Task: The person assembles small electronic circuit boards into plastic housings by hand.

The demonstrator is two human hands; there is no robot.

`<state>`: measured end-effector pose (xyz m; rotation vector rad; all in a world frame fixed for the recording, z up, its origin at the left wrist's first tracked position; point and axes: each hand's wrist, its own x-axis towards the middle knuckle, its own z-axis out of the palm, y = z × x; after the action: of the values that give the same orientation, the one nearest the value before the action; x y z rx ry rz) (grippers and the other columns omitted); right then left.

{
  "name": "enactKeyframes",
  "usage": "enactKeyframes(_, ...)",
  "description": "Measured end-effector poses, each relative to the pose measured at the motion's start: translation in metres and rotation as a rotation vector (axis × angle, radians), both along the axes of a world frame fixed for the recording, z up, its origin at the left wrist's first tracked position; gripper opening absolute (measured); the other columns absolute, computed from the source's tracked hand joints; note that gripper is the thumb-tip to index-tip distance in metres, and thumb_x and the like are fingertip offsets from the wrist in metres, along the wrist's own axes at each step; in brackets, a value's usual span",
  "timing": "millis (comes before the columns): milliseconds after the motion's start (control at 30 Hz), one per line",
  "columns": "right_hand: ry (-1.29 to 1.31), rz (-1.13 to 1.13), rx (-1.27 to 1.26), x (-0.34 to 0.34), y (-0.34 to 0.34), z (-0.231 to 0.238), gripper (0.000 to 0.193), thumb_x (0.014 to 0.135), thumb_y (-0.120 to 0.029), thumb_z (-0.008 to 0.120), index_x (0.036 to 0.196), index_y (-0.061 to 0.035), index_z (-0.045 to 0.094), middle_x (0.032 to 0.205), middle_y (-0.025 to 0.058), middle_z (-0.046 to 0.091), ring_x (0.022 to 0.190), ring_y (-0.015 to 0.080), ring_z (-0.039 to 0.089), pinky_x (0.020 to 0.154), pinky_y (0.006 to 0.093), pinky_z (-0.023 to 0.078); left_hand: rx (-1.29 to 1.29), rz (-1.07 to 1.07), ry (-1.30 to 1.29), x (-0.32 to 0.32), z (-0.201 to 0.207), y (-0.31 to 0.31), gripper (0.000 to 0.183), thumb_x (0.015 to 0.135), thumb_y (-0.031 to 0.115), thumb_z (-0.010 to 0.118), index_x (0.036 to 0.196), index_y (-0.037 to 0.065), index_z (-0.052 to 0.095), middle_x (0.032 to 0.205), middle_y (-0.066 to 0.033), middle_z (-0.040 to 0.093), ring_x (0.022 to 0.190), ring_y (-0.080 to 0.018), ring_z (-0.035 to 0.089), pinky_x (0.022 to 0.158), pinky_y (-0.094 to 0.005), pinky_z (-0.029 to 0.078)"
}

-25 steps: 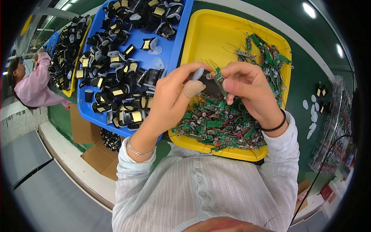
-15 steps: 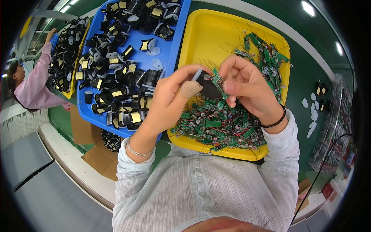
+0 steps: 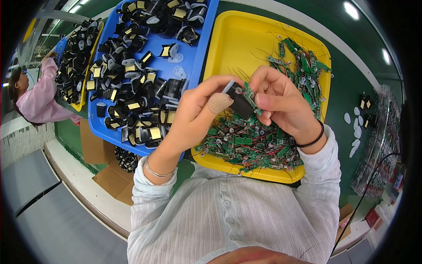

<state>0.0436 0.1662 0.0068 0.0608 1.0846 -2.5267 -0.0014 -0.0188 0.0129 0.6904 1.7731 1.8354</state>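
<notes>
Above the yellow tray [image 3: 228, 33], my left hand [image 3: 193, 110] pinches a black plastic housing [image 3: 241, 104] with a grey tab at its upper end. A tan bandage or finger cover wraps the left thumb. My right hand [image 3: 283, 103] is closed on a small green circuit board [image 3: 249, 96], thumb and fingers at its edge. The board stands against the housing's right side; whether it is partly inside, I cannot tell. Below the hands lies a heap of similar circuit boards [image 3: 246, 143] with red and black wires, and more boards line the tray's right side.
To the left, a blue tray [image 3: 193, 66] holds many black housings with yellow pads. A person in pink [image 3: 44, 99] works beside another tray at far left. White oval pieces [image 3: 357, 127] and a clear stacked container [image 3: 380, 145] lie on the right. An open cardboard box [image 3: 99, 149] sits below.
The housing and board have shifted slightly right and turned a little, showing more of the housing's dark face. Both hands keep their hold. The person in pink has moved an arm.
</notes>
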Motion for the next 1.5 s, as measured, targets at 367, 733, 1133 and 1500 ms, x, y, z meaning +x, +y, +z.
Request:
enactKeyframes(367, 0.029, -0.075, 0.259, 0.002, -0.002, 0.002, 0.016, 0.076, -0.01, 0.065, 0.085, -0.0015, 0.055, 0.064, 0.0003, 0.055, 0.047, 0.0063, 0.052, 0.046, 0.0164, 0.041, -0.129, 0.101, 0.311, -0.002, -0.006, 0.0, 0.021, 0.08, 0.008, 0.054, 0.099, 0.001, 0.056, 0.083, -0.0101, 0.06, 0.074, -0.0191, 0.057, 0.069, -0.0267, 0.045)
enactKeyframes(733, 0.405, -0.351, 0.898, 0.008, -0.017, 0.003, 0.011, 0.076, -0.007, 0.063, 0.076, 0.0019, 0.057, 0.065, 0.0055, 0.059, 0.056, 0.0101, 0.058, 0.052, 0.0217, 0.047, -0.154, 0.078, 0.425, -0.002, -0.008, 0.007, 0.046, 0.078, 0.011, 0.056, 0.122, 0.003, 0.046, 0.108, -0.0149, 0.055, 0.1, -0.0289, 0.049, 0.087, -0.0339, 0.038)
enactKeyframes(1133, 0.323, -0.291, 0.728, 0.012, -0.017, 0.004, 0.009, 0.073, -0.004, 0.064, 0.074, 0.0021, 0.057, 0.066, 0.0082, 0.059, 0.057, 0.0148, 0.06, 0.052, 0.0217, 0.047, -0.195, -0.068, 0.456, -0.015, -0.008, -0.007, 0.048, 0.079, 0.008, 0.054, 0.125, 0.003, 0.043, 0.112, -0.0115, 0.054, 0.095, -0.0244, 0.053, 0.082, -0.033, 0.041)
enactKeyframes(1500, 0.744, -0.356, 1.09, 0.015, -0.018, 0.005, 0.011, 0.071, -0.005, 0.065, 0.076, -0.0022, 0.056, 0.066, 0.0085, 0.053, 0.055, 0.0218, 0.054, 0.048, 0.0287, 0.041, 0.06, -0.083, 0.098, -0.004, -0.005, -0.003, 0.041, 0.08, 0.006, 0.054, 0.116, -0.006, 0.042, 0.112, -0.0164, 0.05, 0.103, -0.0223, 0.051, 0.09, -0.0327, 0.039)
